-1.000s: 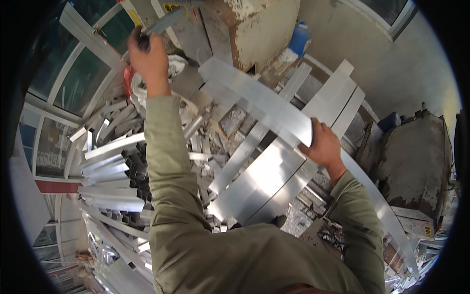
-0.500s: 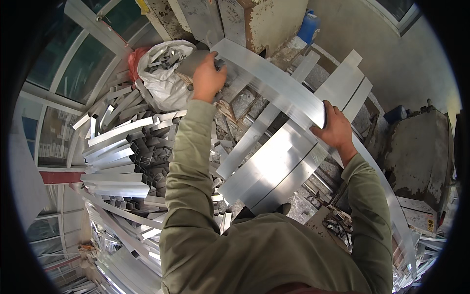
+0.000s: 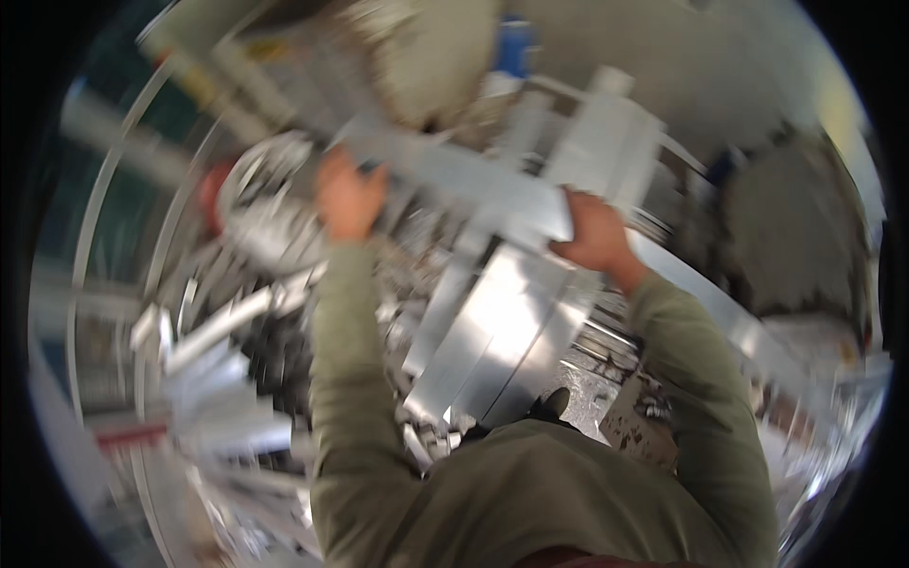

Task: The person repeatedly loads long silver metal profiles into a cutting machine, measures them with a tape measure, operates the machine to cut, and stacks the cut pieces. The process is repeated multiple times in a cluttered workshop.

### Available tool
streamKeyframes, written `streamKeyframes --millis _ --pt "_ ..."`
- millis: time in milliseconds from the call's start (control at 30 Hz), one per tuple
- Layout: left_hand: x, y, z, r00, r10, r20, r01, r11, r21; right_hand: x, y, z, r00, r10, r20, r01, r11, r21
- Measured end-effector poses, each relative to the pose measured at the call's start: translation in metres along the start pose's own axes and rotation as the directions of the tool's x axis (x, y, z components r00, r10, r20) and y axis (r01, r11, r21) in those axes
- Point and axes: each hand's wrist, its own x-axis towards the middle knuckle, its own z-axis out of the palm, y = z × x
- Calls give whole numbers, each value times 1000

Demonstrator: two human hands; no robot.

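A long, flat silver aluminium bar runs crosswise from the upper left to the lower right, passing beyond my right forearm. My left hand, smeared by motion, closes on its far left end. Farther along, my right hand grips the bar near its middle, fingers over the top and thumb at the near edge. Beneath the bar lie wide aluminium profiles, side by side and pointing away from me. Their near ends reach almost to my body.
To the left, a white sack holds metal offcuts, and a heap of cut profiles spreads beside me. A worn brown metal box stands at the right. At the back is a blue container near the wall.
The view has swung and blurred. Both hands, still on the bar, appear farther left in the picture; my left hand is also a little lower.
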Motion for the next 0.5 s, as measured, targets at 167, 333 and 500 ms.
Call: streamKeyframes --millis 167,333,500 --pt "-21 147 -46 759 542 360 -460 838 -292 -1 6 1 1000 -6 -16 6 999 45" --pt "-46 228 -4 549 657 517 -587 743 -321 -3 3 -7 1000 15 -11 -15 1000 -2" --pt "-59 241 5 586 658 473 -567 750 -341 -28 13 -19 982 15 -186 11 990 140"
